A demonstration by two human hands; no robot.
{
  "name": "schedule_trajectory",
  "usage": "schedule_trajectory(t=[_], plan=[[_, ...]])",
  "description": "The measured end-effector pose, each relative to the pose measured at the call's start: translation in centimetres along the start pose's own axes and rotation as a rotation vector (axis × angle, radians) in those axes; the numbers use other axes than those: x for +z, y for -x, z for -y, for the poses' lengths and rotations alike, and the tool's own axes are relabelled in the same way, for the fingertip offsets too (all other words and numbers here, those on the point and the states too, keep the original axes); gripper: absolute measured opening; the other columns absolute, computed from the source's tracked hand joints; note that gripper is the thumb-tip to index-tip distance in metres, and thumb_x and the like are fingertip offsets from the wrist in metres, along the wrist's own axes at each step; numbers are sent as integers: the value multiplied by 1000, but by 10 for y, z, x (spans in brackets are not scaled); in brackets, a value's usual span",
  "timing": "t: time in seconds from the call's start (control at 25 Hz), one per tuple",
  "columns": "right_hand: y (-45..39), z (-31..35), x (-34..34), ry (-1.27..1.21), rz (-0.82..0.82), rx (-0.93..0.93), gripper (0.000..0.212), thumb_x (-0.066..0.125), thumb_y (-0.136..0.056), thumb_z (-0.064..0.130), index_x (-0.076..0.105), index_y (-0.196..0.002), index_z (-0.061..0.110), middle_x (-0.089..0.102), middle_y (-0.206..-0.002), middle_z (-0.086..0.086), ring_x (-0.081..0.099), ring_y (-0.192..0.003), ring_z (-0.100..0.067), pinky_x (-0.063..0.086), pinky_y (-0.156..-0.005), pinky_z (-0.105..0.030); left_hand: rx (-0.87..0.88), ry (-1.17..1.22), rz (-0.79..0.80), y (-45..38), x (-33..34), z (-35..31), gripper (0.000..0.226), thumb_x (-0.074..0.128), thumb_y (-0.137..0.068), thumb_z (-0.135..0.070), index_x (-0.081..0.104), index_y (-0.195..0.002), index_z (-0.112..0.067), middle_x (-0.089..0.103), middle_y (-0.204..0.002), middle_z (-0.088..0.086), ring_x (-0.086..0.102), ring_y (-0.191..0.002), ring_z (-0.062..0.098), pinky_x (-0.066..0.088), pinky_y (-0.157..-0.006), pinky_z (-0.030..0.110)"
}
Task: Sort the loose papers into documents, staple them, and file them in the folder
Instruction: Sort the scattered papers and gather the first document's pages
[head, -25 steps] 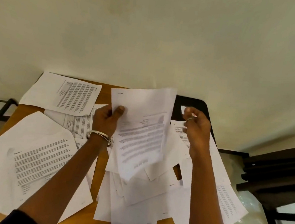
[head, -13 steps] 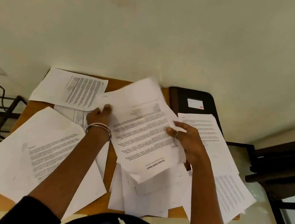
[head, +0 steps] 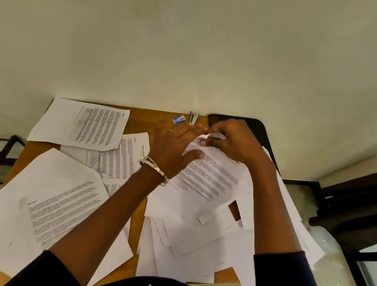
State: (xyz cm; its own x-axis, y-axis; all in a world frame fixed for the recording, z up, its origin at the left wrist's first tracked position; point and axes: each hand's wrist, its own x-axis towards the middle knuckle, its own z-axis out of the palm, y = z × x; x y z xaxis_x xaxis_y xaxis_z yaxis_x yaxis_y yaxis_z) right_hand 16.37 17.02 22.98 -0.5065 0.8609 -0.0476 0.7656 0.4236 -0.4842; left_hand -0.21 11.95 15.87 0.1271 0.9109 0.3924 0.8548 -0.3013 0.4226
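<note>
Loose printed papers cover the wooden table (head: 145,119). A text sheet (head: 207,175) lies on top of the right-hand pile (head: 184,236). My left hand (head: 173,145) rests flat on that sheet's far left part, fingers spread. My right hand (head: 234,143) pinches the curled far corner of the sheet. The black folder (head: 262,134) lies at the far right corner, mostly hidden behind my right hand and the papers. A small blue and white staple box (head: 179,119) sits near the far edge. No stapler shows.
More printed sheets lie at the far left (head: 79,123), in the middle (head: 115,158) and at the near left (head: 34,207). Pens (head: 194,117) lie beside the staple box. A wall stands right behind the table. Dark furniture (head: 358,209) is on the right.
The sheet I held up in both hands now lies on the right pile. Both hands have moved to its far corner. The staple box and pens have come into view.
</note>
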Motion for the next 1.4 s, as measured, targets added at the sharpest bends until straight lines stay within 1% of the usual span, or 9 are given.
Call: schedule_trajectory(t=[0.08, 0.2, 0.32, 0.52, 0.64, 0.76, 1.04, 1.28, 1.4], plan=[[-2, 4, -4, 35, -122, -58, 24, 70, -85, 30, 72, -101, 13, 69, -92, -5, 62, -85, -21, 46, -70, -26, -93, 236, -82, -9, -7, -14, 44, 45, -93, -45, 66, -106, -9, 69, -89, 13, 62, -78, 25, 43, -75, 28], [11, -13, -7, -52, -289, 30, 34, 75, -79, 35, 69, -107, 15, 64, -92, 6, 56, -82, -10, 40, -69, -19, -219, 371, -293, -11, -18, -9, 29, 53, -92, -33, 65, -79, -10, 46, -53, -10, 40, -50, 4, 28, -52, 8], [28, -42, 0, -185, -343, 181, 25, 75, -81, 25, 70, -101, 12, 65, -90, 6, 58, -75, -5, 40, -64, -5, -461, 605, -319, -10, -29, 7, 16, 63, -88, -21, 64, -75, -10, 51, -59, -5, 45, -57, 8, 36, -59, 18], [49, -54, 28, -930, -476, 405, 11, 68, -87, 13, 70, -95, 6, 73, -92, -7, 69, -84, -24, 58, -80, -37, -821, 921, -367, -1, -32, 23, 9, 70, -81, -20, 66, -74, -25, 64, -77, -4, 58, -79, 17, 47, -79, 32], [52, -50, 48, -1077, -481, 486, 12, 64, -90, 15, 68, -97, 7, 73, -96, -7, 69, -90, -29, 59, -79, -41, -895, 965, -347, 6, -29, 19, 11, 70, -81, -18, 65, -72, -21, 62, -76, -3, 55, -73, 9, 42, -70, 24], [50, -42, 56, -1248, -526, 583, 7, 60, -92, 16, 66, -92, 15, 72, -93, -6, 69, -86, -27, 58, -75, -39, -926, 986, -336, 14, -25, 19, 6, 70, -81, -18, 66, -77, -16, 64, -81, -3, 57, -79, 13, 42, -74, 27], [44, -33, 58, -1198, -576, 639, 9, 60, -92, 25, 64, -85, 23, 70, -87, 0, 67, -84, -24, 57, -75, -40, -1092, 1122, -310, 24, -28, 14, 11, 64, -86, -29, 61, -76, -26, 63, -90, -3, 55, -106, 32, 42, -96, 53], [38, -27, 59, -1099, -530, 660, 8, 60, -92, 28, 63, -84, 28, 68, -100, -6, 63, -98, -30, 53, -90, -47, -1115, 1075, -255, 24, -28, 9, 21, 66, -84, -34, 58, -70, -21, 62, -81, 2, 56, -92, 29, 42, -96, 58], [35, -30, 55, -1111, -489, 758, 15, 56, -94, 30, 52, -80, 28, 62, -95, -3, 59, -91, -24, 50, -86, -40, -1081, 995, -272, 23, -24, 4, 21, 63, -87, -32, 58, -69, -23, 59, -76, -4, 54, -91, 29, 43, -96, 51]])
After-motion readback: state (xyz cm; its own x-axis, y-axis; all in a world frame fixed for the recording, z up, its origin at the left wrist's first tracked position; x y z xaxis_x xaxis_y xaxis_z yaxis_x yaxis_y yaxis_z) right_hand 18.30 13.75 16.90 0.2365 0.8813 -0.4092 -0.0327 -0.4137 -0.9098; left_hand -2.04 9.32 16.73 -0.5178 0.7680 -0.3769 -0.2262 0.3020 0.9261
